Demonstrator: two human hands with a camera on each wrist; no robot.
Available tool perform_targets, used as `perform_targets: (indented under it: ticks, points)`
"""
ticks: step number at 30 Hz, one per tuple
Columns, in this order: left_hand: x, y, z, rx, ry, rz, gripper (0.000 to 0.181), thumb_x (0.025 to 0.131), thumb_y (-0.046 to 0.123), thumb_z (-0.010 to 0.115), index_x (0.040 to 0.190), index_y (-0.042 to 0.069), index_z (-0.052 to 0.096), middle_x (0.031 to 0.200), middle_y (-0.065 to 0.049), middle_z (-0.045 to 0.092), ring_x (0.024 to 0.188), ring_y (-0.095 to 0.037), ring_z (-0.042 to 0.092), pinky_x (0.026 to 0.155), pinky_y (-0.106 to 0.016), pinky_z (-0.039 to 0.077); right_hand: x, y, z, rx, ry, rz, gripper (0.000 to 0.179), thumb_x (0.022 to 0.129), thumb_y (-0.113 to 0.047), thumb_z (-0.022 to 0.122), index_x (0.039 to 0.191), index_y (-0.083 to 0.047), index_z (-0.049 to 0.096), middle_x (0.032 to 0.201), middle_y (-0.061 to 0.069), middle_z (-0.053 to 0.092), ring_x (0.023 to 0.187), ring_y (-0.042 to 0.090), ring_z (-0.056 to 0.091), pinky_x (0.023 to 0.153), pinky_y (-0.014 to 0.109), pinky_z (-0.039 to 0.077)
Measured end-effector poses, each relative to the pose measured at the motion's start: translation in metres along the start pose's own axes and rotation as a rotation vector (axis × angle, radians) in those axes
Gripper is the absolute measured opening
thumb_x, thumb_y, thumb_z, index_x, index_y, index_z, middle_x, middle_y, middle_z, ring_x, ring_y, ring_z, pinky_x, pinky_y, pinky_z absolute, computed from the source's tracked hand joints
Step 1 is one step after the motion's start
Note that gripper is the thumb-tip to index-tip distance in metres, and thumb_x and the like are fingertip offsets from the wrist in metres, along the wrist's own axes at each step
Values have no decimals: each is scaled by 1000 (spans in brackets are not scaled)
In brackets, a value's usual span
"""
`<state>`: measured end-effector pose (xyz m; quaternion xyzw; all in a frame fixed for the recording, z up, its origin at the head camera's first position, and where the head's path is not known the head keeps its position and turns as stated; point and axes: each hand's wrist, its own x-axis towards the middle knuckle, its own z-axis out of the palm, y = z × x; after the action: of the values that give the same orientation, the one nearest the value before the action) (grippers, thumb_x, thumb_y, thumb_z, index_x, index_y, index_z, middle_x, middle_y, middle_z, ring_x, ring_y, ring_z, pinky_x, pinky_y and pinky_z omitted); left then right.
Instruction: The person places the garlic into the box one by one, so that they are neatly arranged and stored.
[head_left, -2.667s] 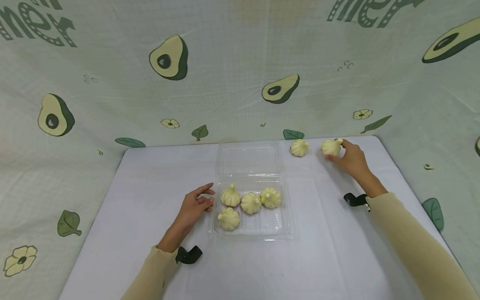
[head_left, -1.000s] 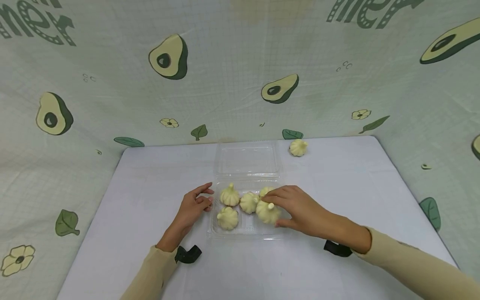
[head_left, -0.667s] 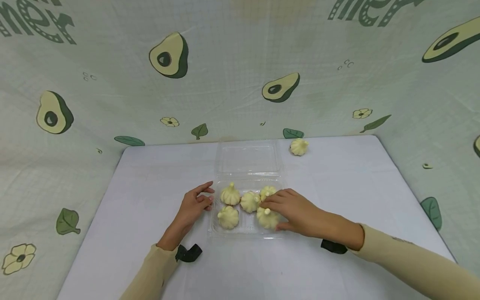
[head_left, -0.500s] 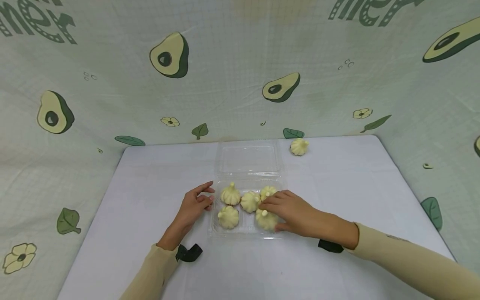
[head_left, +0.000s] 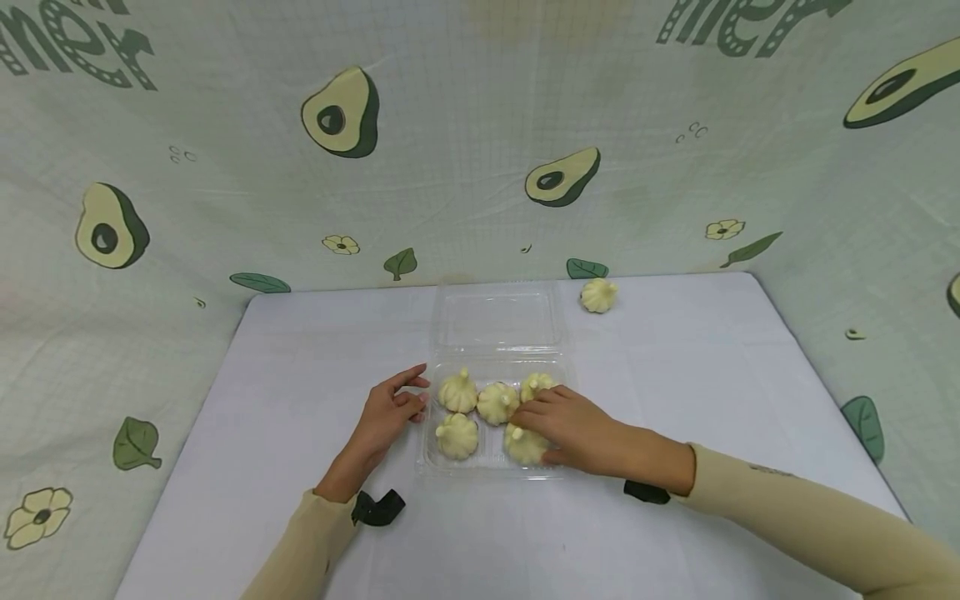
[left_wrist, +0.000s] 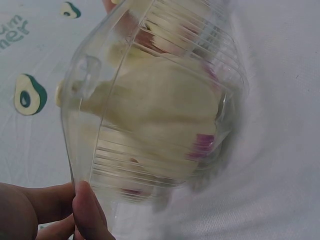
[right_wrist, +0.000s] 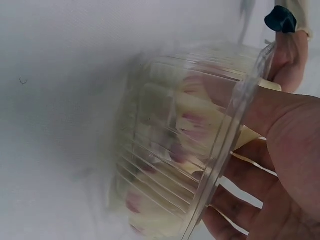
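A clear plastic clamshell container (head_left: 491, 475) lies open in the head view, its lid (head_left: 497, 318) folded back. Several pale garlic bulbs (head_left: 457, 437) sit inside. My left hand (head_left: 387, 408) pinches the container's left rim, thumb on one side and fingers on the other, as the left wrist view shows. Down in the front right part of the container, my right hand (head_left: 573, 429) grips a garlic bulb (head_left: 525, 447) by its sides. The right wrist view shows this bulb (right_wrist: 197, 122) through the clear wall, purple marks on its base, with the thumb reaching inside.
One more garlic bulb (head_left: 598, 295) rests at the table's back edge, right of the lid. White cloth (head_left: 315, 333) covers the table. A curtain with avocado prints (head_left: 450, 125) hangs behind and along both sides.
My right hand has brought a garlic bulb from the back right of the table into the container, then shifted it slightly left and down. The left hand stays at the rim.
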<state>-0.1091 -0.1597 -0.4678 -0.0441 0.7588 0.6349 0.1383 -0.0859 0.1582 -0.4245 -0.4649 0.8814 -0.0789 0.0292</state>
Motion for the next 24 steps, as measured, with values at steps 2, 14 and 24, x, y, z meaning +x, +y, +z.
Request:
perform_targets:
  ticks: [2, 14, 24]
  points:
    - [0, 0, 0, 0, 2, -1, 55, 103, -4, 61, 157, 2, 49, 135, -23, 57, 82, -7, 63, 70, -19, 56, 1, 0, 1, -12, 2, -4, 66, 75, -27, 97, 132, -10, 69, 128, 2, 71, 119, 24, 61, 103, 43, 50]
    - [0, 0, 0, -3, -1, -4, 55, 103, -4, 62, 157, 1, 49, 135, -23, 58, 80, -6, 62, 70, -18, 55, 4, -1, 8, -37, 12, -25, 64, 74, -27, 98, 132, -13, 72, 124, 4, 64, 117, 25, 58, 102, 41, 50]
    - [0, 0, 0, -6, -4, 3, 56, 103, -4, 62, 157, 1, 49, 134, -23, 57, 79, -6, 62, 70, -18, 55, 6, -4, 11, -60, 40, -18, 64, 72, -28, 99, 127, -13, 71, 122, 2, 67, 115, 24, 59, 103, 40, 49]
